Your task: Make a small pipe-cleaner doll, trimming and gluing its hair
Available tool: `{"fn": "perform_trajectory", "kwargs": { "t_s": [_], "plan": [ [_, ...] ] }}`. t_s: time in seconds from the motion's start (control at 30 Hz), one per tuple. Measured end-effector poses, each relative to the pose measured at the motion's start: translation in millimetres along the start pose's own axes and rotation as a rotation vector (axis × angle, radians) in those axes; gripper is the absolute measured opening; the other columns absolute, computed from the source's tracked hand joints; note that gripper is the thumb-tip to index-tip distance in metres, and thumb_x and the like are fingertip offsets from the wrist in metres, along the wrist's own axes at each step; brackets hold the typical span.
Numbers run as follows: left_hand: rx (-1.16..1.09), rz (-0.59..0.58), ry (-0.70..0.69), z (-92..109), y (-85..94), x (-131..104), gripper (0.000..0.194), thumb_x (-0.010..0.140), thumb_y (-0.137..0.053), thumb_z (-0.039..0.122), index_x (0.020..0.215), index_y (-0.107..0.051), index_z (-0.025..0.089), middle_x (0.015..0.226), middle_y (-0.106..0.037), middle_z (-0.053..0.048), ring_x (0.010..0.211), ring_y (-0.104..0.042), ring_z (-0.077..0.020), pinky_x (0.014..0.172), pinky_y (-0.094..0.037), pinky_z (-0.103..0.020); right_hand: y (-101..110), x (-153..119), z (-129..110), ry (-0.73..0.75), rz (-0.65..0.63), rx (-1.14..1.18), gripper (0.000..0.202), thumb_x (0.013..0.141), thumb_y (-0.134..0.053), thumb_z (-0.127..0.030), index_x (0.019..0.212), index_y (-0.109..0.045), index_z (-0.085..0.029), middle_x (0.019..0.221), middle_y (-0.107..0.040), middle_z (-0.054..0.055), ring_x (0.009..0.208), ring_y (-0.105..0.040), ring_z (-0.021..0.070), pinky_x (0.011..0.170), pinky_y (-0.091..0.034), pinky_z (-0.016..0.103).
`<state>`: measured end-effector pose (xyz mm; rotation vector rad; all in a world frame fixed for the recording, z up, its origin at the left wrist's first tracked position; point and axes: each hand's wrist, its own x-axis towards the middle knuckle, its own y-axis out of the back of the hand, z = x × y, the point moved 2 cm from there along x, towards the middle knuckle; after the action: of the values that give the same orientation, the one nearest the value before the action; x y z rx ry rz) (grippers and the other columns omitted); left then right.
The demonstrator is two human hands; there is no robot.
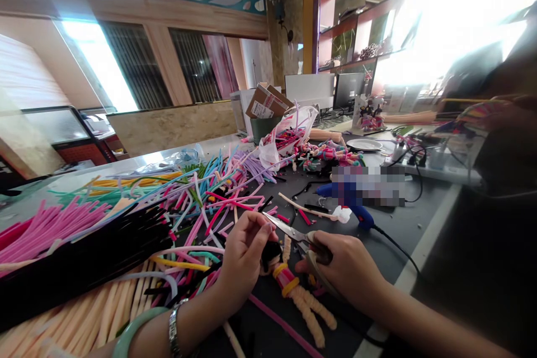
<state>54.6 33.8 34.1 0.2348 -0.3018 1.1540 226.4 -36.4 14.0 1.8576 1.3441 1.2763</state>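
Note:
My right hand (351, 264) grips the handles of a pair of scissors (290, 230), whose blades point left. The scissor tips reach the fingertips of my left hand (247, 246), which are pinched together; whatever they hold is too small to make out. Below the blades lies a pipe-cleaner doll (289, 282) with black hair, a pink and yellow outfit and peach limbs. Its head is partly hidden by my left hand. Just beyond the scissors, a peach pipe cleaner (306, 205) rests on the dark tabletop.
A blue glue gun (352, 198) with a black cord lies at the right. Bundles of black (92, 251), peach (100, 313) and pink pipe cleaners (62, 229) cover the left side. Behind are a white plastic bag (271, 154), a cardboard box (268, 102) and a white plate (364, 145).

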Motion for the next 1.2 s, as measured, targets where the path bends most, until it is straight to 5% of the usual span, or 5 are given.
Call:
{"fn": "perform_trajectory", "kwargs": {
  "t_s": [1.0,1.2],
  "plan": [
    [0.067,0.042,0.062,4.5,-1.4,0.0,0.024,0.078,-0.063,0.040,0.078,-0.057,0.016,0.065,-0.057,0.001,0.059,-0.055,-0.0122,0.056,-0.046,-0.023,1.5,1.0,-0.3,0.021,0.003,-0.022,0.021,0.073,-0.062,-0.031,0.061,-0.048,-0.022,0.055,-0.055,-0.004,0.049,-0.046,0.0125,0.049,-0.027,0.024],
    [0.061,0.022,0.059,4.0,-1.3,1.8,0.026,0.079,-0.062,0.041,0.074,-0.057,0.016,0.064,-0.057,0.001,0.058,-0.054,-0.0109,0.055,-0.046,-0.021,1.6,1.2,-1.5,0.018,0.013,-0.006,0.023,0.074,-0.062,-0.039,0.062,-0.052,-0.022,0.055,-0.057,-0.003,0.048,-0.048,0.0130,0.048,-0.028,0.024]
  ]
}}
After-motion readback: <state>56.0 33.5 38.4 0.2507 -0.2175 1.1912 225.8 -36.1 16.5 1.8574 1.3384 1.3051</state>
